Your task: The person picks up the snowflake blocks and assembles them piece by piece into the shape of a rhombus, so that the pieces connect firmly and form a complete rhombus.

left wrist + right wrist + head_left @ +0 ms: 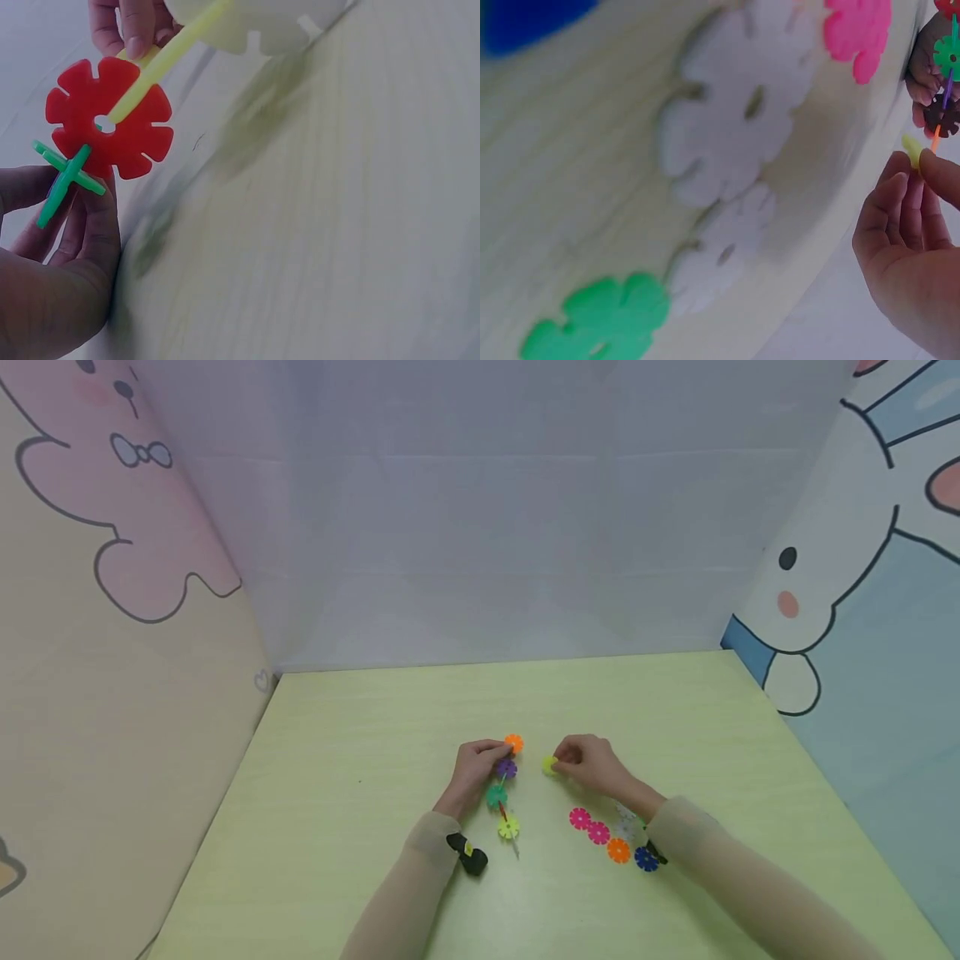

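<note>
My left hand [472,770] grips a chain of interlocked flower-shaped plastic discs near its far end. An orange disc [513,743] tops it, followed by a purple disc [507,769] and a green disc [496,796]. Lower down come a red disc [150,129], a yellow disc [509,827] and a white one [277,22], hanging toward my body. Across a small gap, my right hand [596,765] pinches a single yellow disc [549,766] between thumb and fingers. In the right wrist view that yellow disc [911,150] appears edge-on, close to the chain's orange end.
Loose discs lie on the table [360,843] below my right forearm: pink discs [598,832], an orange disc [618,850], a blue disc [646,859], white discs [735,112] and a green disc [604,319]. Cartoon-printed panels [892,635] stand along the table's sides.
</note>
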### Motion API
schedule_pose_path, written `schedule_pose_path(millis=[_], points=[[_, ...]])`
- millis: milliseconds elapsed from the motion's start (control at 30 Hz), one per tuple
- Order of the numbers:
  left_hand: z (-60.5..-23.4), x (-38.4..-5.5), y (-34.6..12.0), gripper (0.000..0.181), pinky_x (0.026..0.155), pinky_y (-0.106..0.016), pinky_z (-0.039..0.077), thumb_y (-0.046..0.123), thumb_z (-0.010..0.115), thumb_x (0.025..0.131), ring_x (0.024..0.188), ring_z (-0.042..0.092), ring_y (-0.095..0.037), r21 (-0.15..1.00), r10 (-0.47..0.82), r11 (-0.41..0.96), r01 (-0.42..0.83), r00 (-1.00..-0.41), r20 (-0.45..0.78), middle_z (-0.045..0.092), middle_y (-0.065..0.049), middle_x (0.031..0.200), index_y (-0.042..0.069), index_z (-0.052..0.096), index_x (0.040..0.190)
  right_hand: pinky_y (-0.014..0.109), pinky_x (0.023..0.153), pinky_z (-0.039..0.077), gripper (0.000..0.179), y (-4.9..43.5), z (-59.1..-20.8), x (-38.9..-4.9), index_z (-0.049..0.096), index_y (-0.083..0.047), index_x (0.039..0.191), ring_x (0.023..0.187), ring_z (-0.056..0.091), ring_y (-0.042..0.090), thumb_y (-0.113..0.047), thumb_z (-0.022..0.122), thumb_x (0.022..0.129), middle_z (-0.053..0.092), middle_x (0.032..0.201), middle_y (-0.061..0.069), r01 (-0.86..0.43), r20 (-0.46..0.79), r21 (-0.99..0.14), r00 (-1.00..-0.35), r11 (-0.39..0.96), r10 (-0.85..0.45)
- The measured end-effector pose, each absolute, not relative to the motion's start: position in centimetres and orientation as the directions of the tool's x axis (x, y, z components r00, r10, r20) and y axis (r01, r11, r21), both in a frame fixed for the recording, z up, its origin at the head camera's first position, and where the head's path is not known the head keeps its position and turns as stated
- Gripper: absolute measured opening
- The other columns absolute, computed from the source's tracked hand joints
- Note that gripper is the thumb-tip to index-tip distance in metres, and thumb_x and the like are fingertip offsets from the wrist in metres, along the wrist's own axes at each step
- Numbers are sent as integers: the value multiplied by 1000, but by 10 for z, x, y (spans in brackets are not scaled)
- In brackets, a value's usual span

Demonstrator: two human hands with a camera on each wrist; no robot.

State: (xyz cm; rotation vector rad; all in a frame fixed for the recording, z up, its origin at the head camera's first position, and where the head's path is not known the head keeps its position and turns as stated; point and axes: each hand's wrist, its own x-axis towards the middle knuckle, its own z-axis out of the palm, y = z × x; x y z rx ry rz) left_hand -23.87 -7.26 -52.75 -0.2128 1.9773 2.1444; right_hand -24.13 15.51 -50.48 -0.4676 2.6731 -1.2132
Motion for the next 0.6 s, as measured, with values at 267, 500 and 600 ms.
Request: schedule_pose_path(millis=[267, 500, 600], points=[[-534, -239, -71, 24, 66, -24, 50, 19, 71, 88, 75, 63, -14, 969, -19, -58, -241, -970, -242, 70, -10, 89, -3, 73, 96, 29, 55, 49, 9, 126, -498, -237, 68, -8, 82, 62, 58, 13, -12, 76, 82, 65, 72, -3, -195, 38, -789, -962, 583, -269], [-532, -237, -70, 19, 67, -25, 50, 15, 69, 89, 74, 64, -14, 972, -26, -77, -223, -974, -225, 70, -10, 86, -4, 73, 94, 29, 60, 49, 10, 113, -499, -234, 67, -9, 81, 64, 58, 13, -12, 76, 82, 64, 72, -3, -198, 66, -785, -969, 587, -238], [-531, -237, -70, 19, 68, -26, 51, 14, 69, 89, 75, 64, -15, 973, -20, -81, -218, -975, -220, 70, -11, 86, -4, 73, 94, 29, 62, 49, 10, 110, -502, -235, 66, -8, 83, 66, 58, 12, -11, 75, 82, 64, 74, -3, -216, 90, -778, -968, 590, -236]])
